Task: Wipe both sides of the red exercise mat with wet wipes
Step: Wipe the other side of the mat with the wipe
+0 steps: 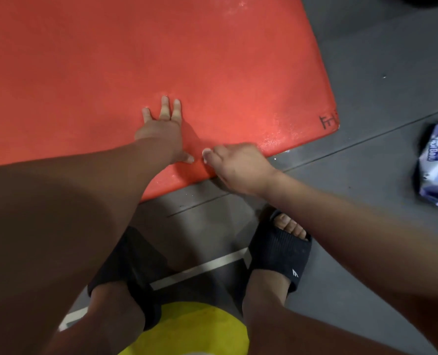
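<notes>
Hands on red mat [84, 73]: left hand [159, 131] flat, fingers [164, 106] straight and spread, holding nothing; right hand [238, 167] at near edge, fingers bent, hold on edge impossible to tell; mat flat on grey floor [366, 73]; wipes pack [437, 170] further right, apart from mat; black sandals [279, 254] nearest

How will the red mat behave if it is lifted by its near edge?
Probably floppy: the red mat looks thin and lies flat. Its surface glistens near the corner, likely wet, so it may slip in fingers.
</notes>
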A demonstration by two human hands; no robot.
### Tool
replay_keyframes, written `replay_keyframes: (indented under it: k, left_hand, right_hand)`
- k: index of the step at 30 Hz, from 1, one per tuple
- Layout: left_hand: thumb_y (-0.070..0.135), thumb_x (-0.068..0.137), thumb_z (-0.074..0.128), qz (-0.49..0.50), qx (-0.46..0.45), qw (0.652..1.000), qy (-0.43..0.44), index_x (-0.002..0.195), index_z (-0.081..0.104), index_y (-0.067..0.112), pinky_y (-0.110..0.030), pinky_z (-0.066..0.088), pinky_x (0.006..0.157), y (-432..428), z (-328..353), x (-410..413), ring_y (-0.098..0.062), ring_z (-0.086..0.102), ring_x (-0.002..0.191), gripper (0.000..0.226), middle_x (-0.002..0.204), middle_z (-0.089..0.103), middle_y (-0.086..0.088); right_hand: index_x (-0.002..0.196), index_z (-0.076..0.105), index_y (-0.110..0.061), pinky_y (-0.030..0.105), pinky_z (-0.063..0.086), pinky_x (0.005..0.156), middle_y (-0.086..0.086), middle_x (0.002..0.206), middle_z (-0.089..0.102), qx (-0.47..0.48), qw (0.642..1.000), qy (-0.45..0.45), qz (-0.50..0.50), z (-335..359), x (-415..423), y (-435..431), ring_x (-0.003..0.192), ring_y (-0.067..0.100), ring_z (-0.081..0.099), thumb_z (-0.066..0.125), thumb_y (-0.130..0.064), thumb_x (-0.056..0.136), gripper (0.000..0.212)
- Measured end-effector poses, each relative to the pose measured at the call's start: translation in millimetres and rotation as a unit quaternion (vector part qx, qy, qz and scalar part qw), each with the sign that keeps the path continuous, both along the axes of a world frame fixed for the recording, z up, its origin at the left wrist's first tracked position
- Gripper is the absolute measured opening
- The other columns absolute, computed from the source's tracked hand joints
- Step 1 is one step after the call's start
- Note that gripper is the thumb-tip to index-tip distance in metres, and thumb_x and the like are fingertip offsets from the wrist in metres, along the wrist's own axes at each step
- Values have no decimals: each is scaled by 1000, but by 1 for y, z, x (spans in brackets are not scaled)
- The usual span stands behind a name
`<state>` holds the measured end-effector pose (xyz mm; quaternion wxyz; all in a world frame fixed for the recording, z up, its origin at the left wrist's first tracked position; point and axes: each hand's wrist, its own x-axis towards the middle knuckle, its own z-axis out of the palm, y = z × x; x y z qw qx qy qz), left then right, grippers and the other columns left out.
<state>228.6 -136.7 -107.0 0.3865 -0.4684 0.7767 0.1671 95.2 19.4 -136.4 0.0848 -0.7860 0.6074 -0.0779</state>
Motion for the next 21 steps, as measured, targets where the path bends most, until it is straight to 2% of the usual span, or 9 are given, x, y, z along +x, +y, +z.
replay_keyframes:
  k: [2,4,8,10,13,15,17,19,21]
  left_hand:
    - [58,72,85,5,0,1000,4,158,-25,26,-58,22,122,0,-1,1,-46,-9,154,143,167,-29,2]
    - [56,73,85,9,-1,1000,8,159,-24,26,-59,21,122,1,-2,1,-47,-9,154,142,167,-28,2]
    - [54,75,85,11,-9,1000,14,159,-24,24,-58,20,123,4,-3,0,-49,-9,153,141,167,-28,0]
    - [52,76,85,15,-11,1000,14,159,-25,23,-58,19,123,5,-4,-1,-49,-10,153,141,167,-29,-1]
    - [51,78,83,19,-14,1000,10,158,-27,21,-58,17,123,8,-2,-3,-50,-13,152,139,166,-30,-2]
    - [51,80,82,12,-19,1000,-3,157,-28,19,-57,13,125,10,0,-6,-51,-14,151,138,165,-31,-6]
    - [50,82,80,12,-20,1000,-14,156,-28,16,-57,10,125,15,2,-10,-52,-14,151,136,165,-32,-10]
    - [46,85,79,18,-18,999,-26,157,-27,13,-58,11,124,20,6,-18,-53,-11,151,132,164,-31,-15]
    - [37,91,75,21,-9,999,-37,157,-24,8,-57,11,125,27,10,-26,-53,-8,151,123,164,-27,-22]
  right_hand:
    - [116,63,-20,36,47,52,3,89,62,-2,1000,5,-2,0,-19,8,71,29,63,59,-29,91,28]
    - [113,63,-24,37,46,50,4,86,62,-28,992,38,-115,-3,-54,11,69,32,63,58,-26,89,24]
    - [115,62,-18,42,44,57,14,97,64,-14,921,42,-386,1,-120,28,80,40,63,49,-22,95,24]
    - [112,61,-13,43,44,59,17,97,64,-14,895,24,-446,3,-113,32,81,41,62,47,-19,96,22]
    - [106,63,-13,36,42,53,10,85,64,-13,937,-9,-349,1,-57,41,69,35,63,60,-7,84,23]
    - [107,66,-14,35,43,54,5,81,63,-10,976,-8,-216,-2,-28,52,67,31,62,66,-8,79,29]
    - [112,67,-14,37,45,57,5,82,63,-20,987,4,-160,-7,-40,58,70,32,61,65,-13,83,29]
    - [112,64,-15,41,46,60,10,86,63,-25,972,9,-233,-9,-72,62,74,36,62,59,-14,87,26]
    - [112,62,-13,46,46,63,17,93,63,-27,930,7,-367,-10,-109,65,79,42,61,51,-15,93,21]
